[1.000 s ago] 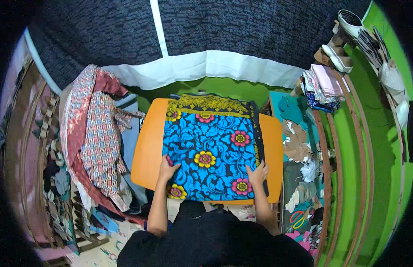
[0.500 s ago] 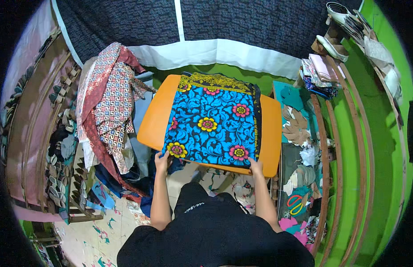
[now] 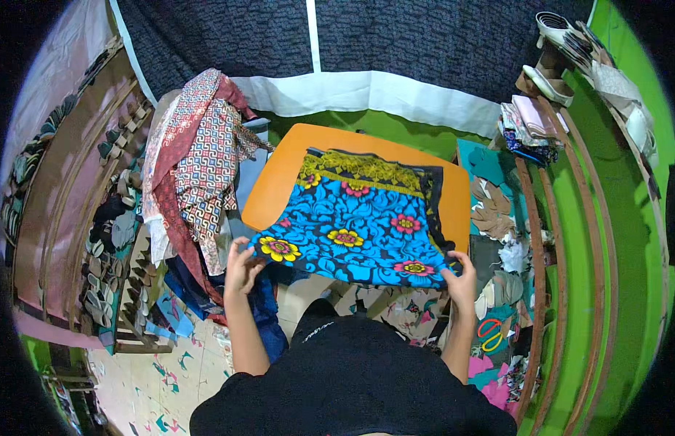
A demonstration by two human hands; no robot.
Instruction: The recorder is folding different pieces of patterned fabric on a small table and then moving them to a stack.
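Note:
A blue floral cloth (image 3: 366, 218) with pink and yellow flowers and a yellow-and-black border lies folded over the orange table (image 3: 279, 163). Its near edge is lifted toward me and sags between my hands. The near left corner is pinched in my left hand (image 3: 243, 269), thumb on top. At the near right corner, my right hand (image 3: 461, 276) grips the cloth between thumb and fingers. The far border still rests on the tabletop, with its dark edging rumpled at the right.
Patterned red-and-white fabric (image 3: 203, 160) hangs in a heap left of the table. Scissors (image 3: 490, 334) with red and yellow handles lie on the right-hand shelf among scraps. Folded cloths (image 3: 530, 131) are stacked above. Shoe parts (image 3: 97, 283) fill the left rack, and scraps litter the floor.
Both hands have risen and moved apart, raising the cloth's near edge off the table. The cloth has slid toward me, baring more of the far tabletop.

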